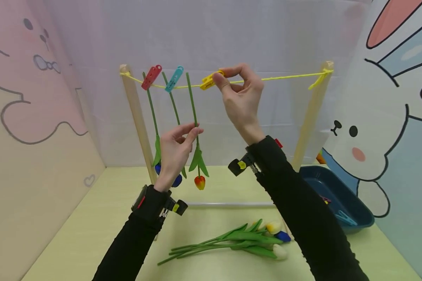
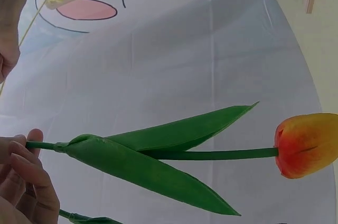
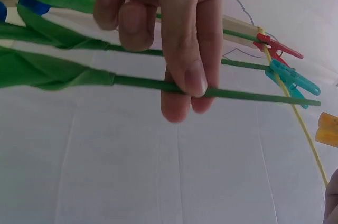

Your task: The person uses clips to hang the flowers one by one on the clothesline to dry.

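My left hand [image 1: 177,150] pinches the stem of a red-and-yellow tulip [image 1: 199,182], which hangs bloom down, its stem end rising past a yellow string [image 1: 285,78]. In the left wrist view the whole tulip bloom [image 2: 306,145] shows beyond the fingertips. To the right, my right hand [image 1: 242,101] pinches a yellow clothespin [image 1: 208,81] at the string, apart from the stem. A red clothespin [image 1: 151,77] and a teal clothespin [image 1: 174,79] each hold another stem on the string. Blue blooms [image 1: 177,180] at their lower ends are partly hidden behind my left hand.
Wooden posts [image 1: 311,113] carry the string at both sides, with a pale bar [image 1: 228,205] low between them. Several tulips [image 1: 232,242] lie bunched on the table in front. A dark blue basin [image 1: 363,212] with clothespins inside stands at the right.
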A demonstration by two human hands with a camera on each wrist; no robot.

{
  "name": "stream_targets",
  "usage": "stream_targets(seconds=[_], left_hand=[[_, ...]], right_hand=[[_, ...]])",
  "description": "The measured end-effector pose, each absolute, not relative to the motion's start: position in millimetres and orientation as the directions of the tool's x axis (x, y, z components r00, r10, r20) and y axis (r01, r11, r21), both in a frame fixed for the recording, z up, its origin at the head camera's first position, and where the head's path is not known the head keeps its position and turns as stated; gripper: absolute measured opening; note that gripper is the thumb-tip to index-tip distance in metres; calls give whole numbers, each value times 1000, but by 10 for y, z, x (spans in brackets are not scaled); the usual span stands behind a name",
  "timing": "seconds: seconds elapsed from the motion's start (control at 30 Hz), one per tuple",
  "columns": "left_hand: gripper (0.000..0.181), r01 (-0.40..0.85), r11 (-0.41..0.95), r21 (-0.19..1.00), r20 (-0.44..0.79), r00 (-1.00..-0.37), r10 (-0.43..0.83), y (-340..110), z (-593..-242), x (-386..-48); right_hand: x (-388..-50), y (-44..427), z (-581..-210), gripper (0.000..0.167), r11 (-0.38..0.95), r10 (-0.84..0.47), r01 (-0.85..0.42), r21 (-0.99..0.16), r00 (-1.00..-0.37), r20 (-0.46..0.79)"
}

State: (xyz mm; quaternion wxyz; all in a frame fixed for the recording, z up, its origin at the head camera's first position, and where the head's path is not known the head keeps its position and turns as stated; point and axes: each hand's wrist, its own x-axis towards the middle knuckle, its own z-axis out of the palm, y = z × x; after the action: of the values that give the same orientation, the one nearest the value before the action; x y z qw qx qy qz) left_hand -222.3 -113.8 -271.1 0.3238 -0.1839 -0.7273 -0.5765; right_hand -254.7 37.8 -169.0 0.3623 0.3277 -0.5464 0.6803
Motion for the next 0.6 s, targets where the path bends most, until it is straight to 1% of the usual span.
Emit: stream_targets(seconds=[0.1, 0.2, 0.47, 0.6], left_hand=[[23, 638, 255, 726, 678, -727, -111, -1139, -2694, -2231], [23, 636, 260, 727, 677, -726, -116, -1138, -2691, -2242], [24, 604, 274, 748, 651, -748, -129, -1137, -2679, -2262], [24, 600, 262, 756, 644, -754, -129, -1133, -2660, -2260]], right_hand=[[-2543, 301, -1647, 9, -121, 133, -824, -553, -566, 814], [-2551, 241, -1625, 9, -94, 127, -806, -584, -592, 796], [-2552, 154, -1607, 12, -36, 156, -770, -637, -634, 757], [-2544, 122, -1594, 13, -16, 165, -761, -649, -642, 749]])
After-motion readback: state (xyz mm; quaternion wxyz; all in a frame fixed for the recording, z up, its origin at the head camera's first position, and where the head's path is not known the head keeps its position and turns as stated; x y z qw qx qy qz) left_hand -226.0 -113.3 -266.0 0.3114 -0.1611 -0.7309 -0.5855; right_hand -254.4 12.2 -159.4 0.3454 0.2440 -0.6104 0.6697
